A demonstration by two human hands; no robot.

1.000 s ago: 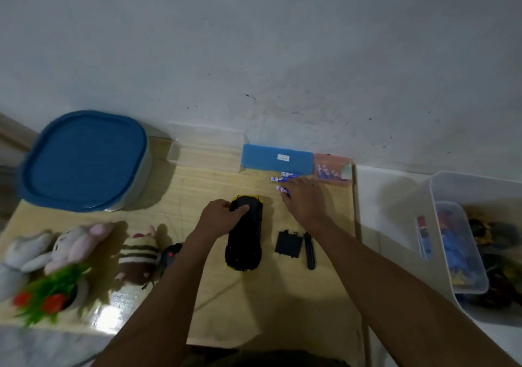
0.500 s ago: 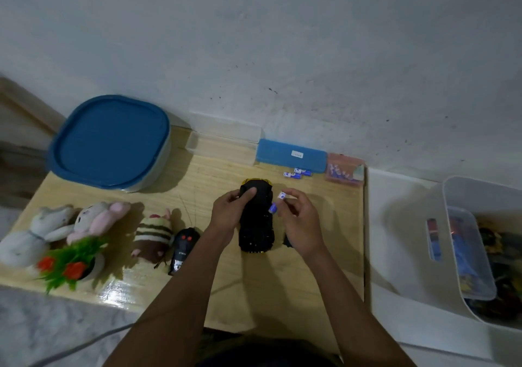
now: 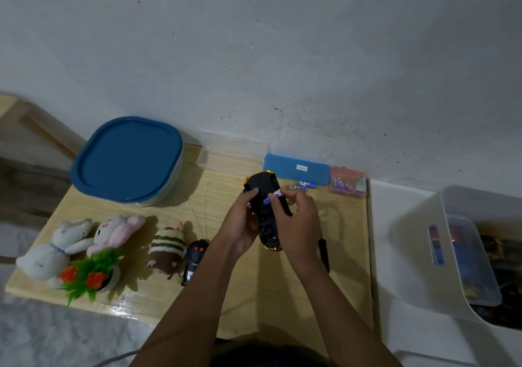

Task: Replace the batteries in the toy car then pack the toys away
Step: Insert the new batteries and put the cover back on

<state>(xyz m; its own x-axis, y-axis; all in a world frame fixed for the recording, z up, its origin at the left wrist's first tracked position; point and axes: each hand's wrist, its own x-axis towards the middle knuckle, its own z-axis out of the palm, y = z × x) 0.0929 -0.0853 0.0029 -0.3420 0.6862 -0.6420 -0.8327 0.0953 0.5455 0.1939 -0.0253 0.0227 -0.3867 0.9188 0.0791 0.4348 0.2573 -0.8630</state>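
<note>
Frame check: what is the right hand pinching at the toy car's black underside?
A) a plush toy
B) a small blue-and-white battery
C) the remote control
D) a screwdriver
B: the right hand pinches a small blue-and-white battery at the underside of the toy car, which the left hand holds above the table.

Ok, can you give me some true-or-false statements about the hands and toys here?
1. The left hand holds the toy car underside up. True.
2. The right hand is empty. False: it pinches a battery at the car's underside.
3. On the table, spare batteries lie beside the blue case. True.
4. The plush toys are packed in the white bin. False: they sit on the table, outside the bin.
</note>
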